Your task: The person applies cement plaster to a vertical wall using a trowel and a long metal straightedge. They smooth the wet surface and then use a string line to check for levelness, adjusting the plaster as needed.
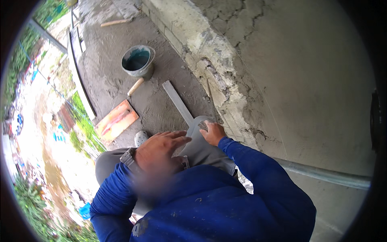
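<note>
My left hand [161, 147], a metal-banded watch [130, 159] on its wrist, is held over my lap with fingers stretched out and apart. Just below its fingers shows a small pale, partly clear object [185, 162]; whether the hand touches it I cannot tell. My right hand [213, 133] rests at my grey-trousered knee [196, 128], thumb and fingers apart, with nothing plainly in it. Beyond the knee a long, flat grey straightedge [177, 101] lies on the rough mortar-covered surface. Left of it lies an orange-faced float [117, 121] smeared with mortar.
A bucket [138, 62] of dark liquid stands ahead, a wooden-handled tool [136, 86] beside it. Farther off lies another wooden handle [117, 22]. A broken, cracked concrete ledge [225, 76] and wall run along my right, with a pipe [322, 173]. At left the platform edge [76, 76] drops away.
</note>
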Motion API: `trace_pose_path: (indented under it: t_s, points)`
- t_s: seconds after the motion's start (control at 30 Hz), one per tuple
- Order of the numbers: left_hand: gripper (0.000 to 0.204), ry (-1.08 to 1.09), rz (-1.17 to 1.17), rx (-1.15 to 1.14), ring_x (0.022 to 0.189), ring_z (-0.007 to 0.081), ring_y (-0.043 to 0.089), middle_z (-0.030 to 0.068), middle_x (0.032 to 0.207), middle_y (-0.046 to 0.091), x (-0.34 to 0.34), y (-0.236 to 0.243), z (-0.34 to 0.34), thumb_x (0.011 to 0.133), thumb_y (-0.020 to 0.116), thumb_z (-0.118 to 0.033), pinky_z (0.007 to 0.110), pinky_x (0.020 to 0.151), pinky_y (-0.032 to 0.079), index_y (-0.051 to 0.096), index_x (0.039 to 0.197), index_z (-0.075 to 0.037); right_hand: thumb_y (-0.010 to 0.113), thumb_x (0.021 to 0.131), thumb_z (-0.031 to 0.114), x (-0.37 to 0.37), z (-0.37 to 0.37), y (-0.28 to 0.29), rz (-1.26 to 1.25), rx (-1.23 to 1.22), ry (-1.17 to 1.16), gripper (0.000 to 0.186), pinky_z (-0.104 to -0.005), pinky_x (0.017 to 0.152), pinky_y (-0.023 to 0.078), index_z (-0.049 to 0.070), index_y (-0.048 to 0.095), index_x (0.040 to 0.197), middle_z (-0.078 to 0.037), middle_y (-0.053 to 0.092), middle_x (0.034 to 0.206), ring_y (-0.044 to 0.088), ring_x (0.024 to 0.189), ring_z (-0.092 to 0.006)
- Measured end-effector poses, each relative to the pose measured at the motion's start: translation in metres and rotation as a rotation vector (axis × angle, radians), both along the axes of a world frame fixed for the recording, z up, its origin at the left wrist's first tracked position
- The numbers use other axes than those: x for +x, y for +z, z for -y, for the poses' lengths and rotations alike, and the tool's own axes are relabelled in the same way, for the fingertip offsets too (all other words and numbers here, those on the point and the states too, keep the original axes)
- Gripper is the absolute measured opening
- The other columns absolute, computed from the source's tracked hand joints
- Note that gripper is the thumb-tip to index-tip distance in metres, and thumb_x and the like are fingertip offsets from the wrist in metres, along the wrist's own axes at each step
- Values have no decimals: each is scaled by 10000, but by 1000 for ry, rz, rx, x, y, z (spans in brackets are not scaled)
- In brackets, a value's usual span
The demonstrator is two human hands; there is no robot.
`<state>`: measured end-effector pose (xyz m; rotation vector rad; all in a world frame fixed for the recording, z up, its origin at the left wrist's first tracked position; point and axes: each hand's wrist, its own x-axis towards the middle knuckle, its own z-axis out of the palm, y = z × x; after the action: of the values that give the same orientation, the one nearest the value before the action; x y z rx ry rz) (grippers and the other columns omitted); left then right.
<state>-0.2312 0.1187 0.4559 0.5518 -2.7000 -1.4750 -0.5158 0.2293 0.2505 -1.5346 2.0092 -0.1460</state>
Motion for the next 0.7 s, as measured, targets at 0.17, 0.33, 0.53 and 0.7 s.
trace_pose_path:
  t_s: [0.17,0.33,0.53,0.7]
  points:
    - [626,-2,71,40,1322,422,543,268,1440,543,-5,-20,14,856,750,-193,447,1107,456,544,1408,18,676,898,381,4,3,17,64,23,-73,576,-494,962,530,-8,627,1320,-271,705,1144,674,1077,-435]
    - [622,-28,86,32,1325,413,538,269,1436,545,-10,-45,19,873,736,-191,436,1122,440,533,1421,21,681,894,375,3,3,23,94,29,-79,578,-491,975,523,-12,620,1319,-265,701,1170,663,1105,-434]
    - [635,-18,100,66,1337,399,525,261,1433,547,-10,-45,17,882,733,-197,436,1137,423,516,1439,18,689,890,372,-1,-4,7,75,-64,-62,569,-490,949,534,-27,623,1291,-281,702,1133,670,1077,-443]
    - [624,2,91,34,1334,401,528,247,1448,539,-5,-42,11,881,728,-187,439,1130,430,521,1437,9,682,894,380,2,2,15,79,-1,-57,610,-478,983,525,-48,608,1323,-293,687,1182,655,1124,-443]
